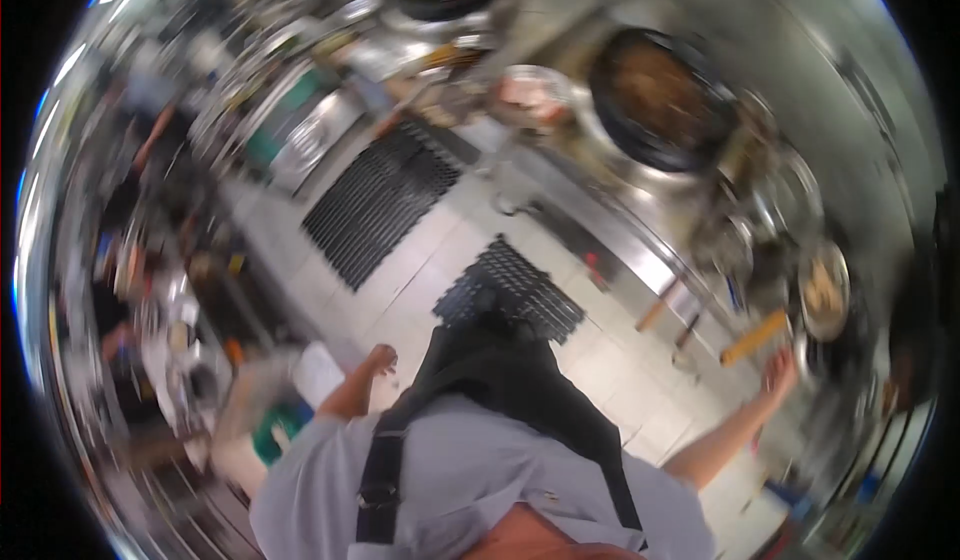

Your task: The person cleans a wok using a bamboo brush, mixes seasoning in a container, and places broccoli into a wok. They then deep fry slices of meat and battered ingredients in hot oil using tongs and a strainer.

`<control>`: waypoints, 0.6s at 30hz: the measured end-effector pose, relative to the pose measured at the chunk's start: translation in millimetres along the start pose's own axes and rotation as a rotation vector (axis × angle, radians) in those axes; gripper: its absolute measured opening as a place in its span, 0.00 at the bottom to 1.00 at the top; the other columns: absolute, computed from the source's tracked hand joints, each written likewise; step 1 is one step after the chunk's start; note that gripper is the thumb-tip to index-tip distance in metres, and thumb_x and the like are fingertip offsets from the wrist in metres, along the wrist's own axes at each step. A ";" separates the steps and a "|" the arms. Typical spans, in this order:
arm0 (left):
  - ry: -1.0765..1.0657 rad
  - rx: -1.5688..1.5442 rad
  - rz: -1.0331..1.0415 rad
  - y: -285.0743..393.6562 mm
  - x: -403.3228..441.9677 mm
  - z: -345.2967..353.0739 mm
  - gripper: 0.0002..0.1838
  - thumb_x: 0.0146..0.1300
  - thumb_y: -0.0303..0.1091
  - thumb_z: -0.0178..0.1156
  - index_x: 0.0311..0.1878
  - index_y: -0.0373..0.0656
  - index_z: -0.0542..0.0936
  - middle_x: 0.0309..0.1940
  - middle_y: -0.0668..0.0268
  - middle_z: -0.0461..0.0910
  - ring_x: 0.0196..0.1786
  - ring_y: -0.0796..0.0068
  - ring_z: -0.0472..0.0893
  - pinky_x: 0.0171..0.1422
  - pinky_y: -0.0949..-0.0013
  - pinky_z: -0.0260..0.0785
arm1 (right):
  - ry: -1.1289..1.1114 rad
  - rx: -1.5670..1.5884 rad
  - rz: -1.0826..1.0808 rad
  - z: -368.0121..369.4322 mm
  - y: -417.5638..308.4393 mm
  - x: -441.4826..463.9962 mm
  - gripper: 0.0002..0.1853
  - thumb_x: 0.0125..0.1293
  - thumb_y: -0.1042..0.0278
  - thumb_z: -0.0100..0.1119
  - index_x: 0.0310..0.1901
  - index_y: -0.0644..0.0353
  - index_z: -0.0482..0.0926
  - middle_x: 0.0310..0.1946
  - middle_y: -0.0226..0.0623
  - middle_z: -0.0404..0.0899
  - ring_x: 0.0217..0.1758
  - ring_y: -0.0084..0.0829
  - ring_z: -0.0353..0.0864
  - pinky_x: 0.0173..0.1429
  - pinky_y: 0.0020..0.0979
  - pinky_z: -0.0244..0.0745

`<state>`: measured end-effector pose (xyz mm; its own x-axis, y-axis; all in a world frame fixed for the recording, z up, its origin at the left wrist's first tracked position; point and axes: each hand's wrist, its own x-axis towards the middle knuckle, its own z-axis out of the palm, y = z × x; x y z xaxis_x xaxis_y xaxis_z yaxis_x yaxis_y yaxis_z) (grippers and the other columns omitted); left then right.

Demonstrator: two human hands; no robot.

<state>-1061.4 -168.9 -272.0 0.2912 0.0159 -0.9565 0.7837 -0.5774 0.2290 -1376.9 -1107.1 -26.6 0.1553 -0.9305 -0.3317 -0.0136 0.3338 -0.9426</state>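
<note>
My left hand (382, 360) hangs beside my body over the pale floor, fingers loosely apart, with nothing seen in it. To the right my arm stretches out, and my right hand (780, 372) is at the counter's edge, next to a metal bowl (825, 290) that holds pale food pieces. A yellowish wooden handle (755, 338) juts out just left of that hand. Blur hides whether the fingers touch or grip anything. Beneath the bowl is a dark pan (835, 355), partly covered.
A large black wok (660, 100) with brown food sits on the stove (640, 175). Beside it stands a bowl of pinkish food (532, 95). Black slatted mats (380, 200) lie on the tiled floor. Other people (125, 210) stand along the cluttered left counter.
</note>
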 end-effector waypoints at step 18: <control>1.165 -1.724 0.704 -222.0 -118.0 -313.6 0.09 0.68 0.34 0.52 0.35 0.40 0.77 0.26 0.60 0.81 0.27 0.70 0.82 0.29 0.70 0.73 | -1.047 -1.416 -0.412 378.2 154.0 -232.8 0.27 0.64 0.70 0.60 0.65 0.65 0.71 0.49 0.51 0.80 0.34 0.34 0.83 0.30 0.30 0.80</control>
<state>-1097.7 213.4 -153.3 0.2546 0.9139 -0.3162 -0.1760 0.3653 0.9141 -1041.6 -782.0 -79.7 0.8500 -0.2545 -0.4613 -0.4716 -0.7577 -0.4511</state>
